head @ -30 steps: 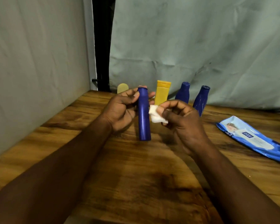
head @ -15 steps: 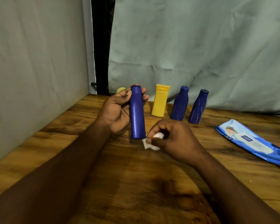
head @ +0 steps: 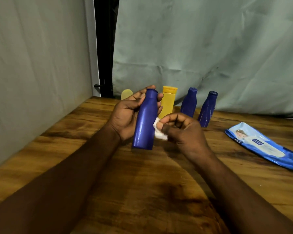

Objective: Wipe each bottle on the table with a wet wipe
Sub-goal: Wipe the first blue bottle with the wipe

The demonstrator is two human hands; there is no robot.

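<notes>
At frame centre the left hand (head: pixel 127 115) grips the blue bottle (head: pixel 145 122), fingers curled round its upper part. It is tilted so its side faces the right hand (head: pixel 184 130); whether its base touches the counter (head: pixel 142 191) I cannot tell. That hand pinches a folded wipe (head: pixel 159 133) against the bottle's right flank, likely mid-stroke. Behind stand a yellow bottle (head: pixel 168 102), a mid blue bottle (head: pixel 189 103) and a right blue bottle (head: pixel 207 109), probably queued. The pack (head: pixel 264 146) lies at right, handy for fresh wipes
</notes>
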